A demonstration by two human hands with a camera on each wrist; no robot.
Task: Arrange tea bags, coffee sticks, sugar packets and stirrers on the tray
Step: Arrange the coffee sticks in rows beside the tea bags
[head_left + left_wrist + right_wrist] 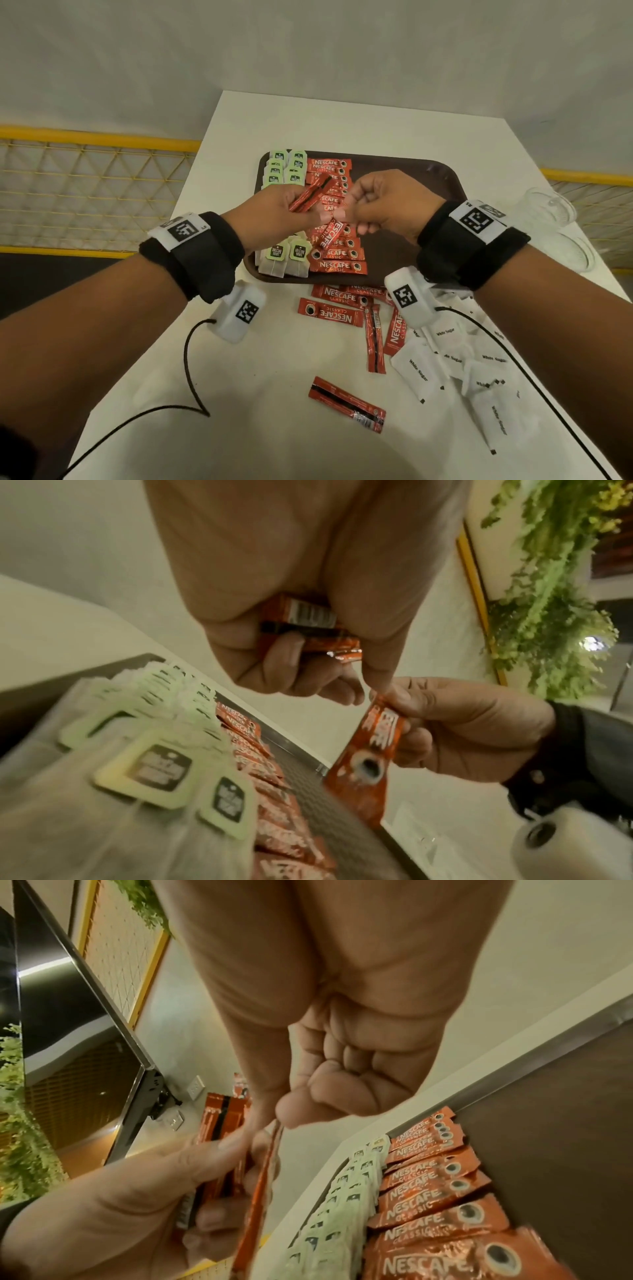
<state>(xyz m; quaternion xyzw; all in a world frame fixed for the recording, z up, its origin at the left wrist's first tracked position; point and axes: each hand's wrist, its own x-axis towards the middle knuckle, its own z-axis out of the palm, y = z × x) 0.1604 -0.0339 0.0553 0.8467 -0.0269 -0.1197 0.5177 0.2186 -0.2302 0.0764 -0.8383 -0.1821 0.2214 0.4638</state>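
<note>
Right hand [383, 202] grip pinches coffee stick [329, 236]; left hand [274, 212] clutches spare sticks [310, 197]

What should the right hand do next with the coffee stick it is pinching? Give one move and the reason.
Probably lower the coffee stick that the right hand pinches by its upper end into the red column on the tray, flat and aligned with the sticks already laid there. It hangs tilted above that row, and the left hand holds more sticks waiting.
</note>
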